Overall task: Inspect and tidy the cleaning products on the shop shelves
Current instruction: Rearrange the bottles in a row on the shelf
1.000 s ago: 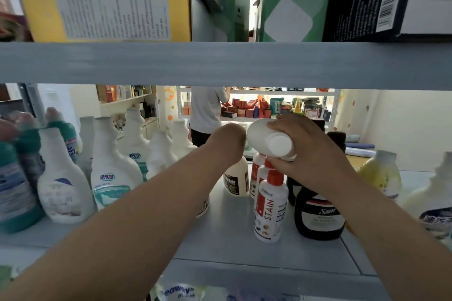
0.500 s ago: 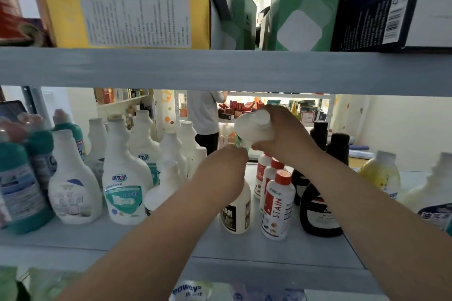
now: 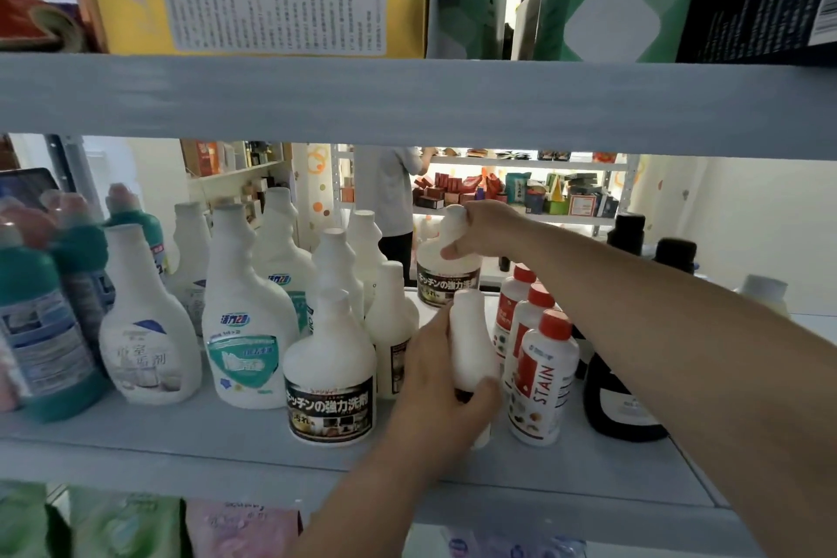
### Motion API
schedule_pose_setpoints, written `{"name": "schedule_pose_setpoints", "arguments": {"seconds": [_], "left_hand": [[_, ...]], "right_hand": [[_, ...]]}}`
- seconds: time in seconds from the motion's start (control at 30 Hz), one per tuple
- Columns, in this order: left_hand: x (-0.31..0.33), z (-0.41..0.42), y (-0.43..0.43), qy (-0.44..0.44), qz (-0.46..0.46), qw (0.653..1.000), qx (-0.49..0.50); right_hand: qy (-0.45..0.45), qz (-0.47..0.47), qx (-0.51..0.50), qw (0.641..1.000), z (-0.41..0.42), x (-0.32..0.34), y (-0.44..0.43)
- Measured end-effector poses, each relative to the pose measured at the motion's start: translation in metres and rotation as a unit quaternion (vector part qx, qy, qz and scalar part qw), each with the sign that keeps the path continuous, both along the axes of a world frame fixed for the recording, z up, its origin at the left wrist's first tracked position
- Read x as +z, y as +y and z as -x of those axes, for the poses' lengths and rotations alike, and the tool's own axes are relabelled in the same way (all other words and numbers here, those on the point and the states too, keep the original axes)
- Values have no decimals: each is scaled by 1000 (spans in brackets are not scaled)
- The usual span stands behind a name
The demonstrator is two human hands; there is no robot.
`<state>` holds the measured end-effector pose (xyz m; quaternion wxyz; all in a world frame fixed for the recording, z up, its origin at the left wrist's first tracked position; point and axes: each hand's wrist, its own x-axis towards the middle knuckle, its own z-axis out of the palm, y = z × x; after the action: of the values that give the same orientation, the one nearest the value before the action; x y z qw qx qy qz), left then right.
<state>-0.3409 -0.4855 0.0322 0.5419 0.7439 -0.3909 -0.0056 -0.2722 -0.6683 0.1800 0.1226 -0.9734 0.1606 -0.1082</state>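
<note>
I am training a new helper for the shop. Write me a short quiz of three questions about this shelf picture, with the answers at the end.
1. True or false: the left hand grips a white bottle just beside the red-capped bottles.
2. Choose one: what does the right hand hold? A) the neck of the black-labelled bottle at the back; B) a cloth; C) a price tag.
3. Fill in: the red-capped bottles stand in a row, and ___ of them show.

Key: 1 true; 2 A; 3 three.
</note>
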Motion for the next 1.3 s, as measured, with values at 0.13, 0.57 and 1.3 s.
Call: {"name": "schedule_pose_setpoints", "arguments": {"seconds": [0.13, 0.57, 1.3], "left_hand": [[-15, -1, 3, -5, 1, 1000, -6], [-27, -17, -4, 44, 0, 999, -20], [-15, 9, 26, 101, 10, 995, 0]], "right_hand": [[66, 17, -19, 998, -15, -6, -6], [72, 111, -19, 991, -39, -25, -23], [-230, -85, 41, 969, 143, -36, 71]]}}
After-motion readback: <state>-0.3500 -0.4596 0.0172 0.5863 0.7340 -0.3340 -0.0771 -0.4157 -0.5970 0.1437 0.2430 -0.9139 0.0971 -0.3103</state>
